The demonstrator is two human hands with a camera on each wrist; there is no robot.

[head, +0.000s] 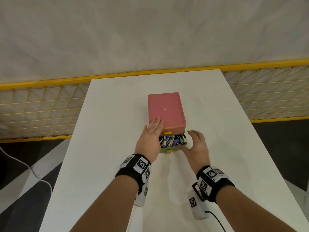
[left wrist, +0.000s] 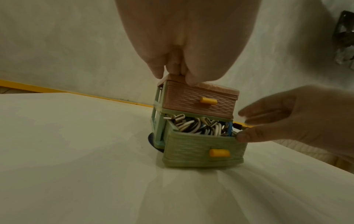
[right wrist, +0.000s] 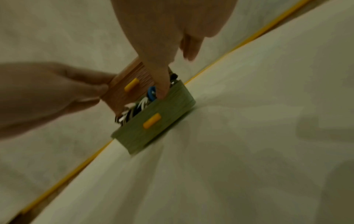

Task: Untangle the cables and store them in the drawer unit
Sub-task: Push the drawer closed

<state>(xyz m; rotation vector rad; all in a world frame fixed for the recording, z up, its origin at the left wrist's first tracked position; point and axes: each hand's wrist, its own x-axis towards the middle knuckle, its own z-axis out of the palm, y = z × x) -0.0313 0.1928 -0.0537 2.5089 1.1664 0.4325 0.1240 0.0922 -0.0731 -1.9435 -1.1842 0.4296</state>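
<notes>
A small drawer unit point(head: 166, 109) with a pink top stands mid-table. Its pink upper drawer point(left wrist: 199, 101) is closed. The green lower drawer point(left wrist: 205, 150) is pulled partway out and packed with white, black and blue cables point(left wrist: 199, 125). My left hand point(head: 155, 127) lies flat on the unit's near left top corner, fingers straight, pressing down. My right hand point(head: 194, 141) is at the drawer's right front corner with fingers spread. Its thumb point(right wrist: 162, 86) touches the green drawer point(right wrist: 162, 118) at the rim beside the cables point(right wrist: 141, 104). Nothing is held in either hand.
The white table point(head: 117, 156) runs narrow from me toward a yellow mesh fence point(head: 41, 111) and a pale wall. Its side edges drop to a dark floor, where a white cord point(head: 25, 166) trails on the left. A black wire point(head: 215, 218) hangs from my right wristband.
</notes>
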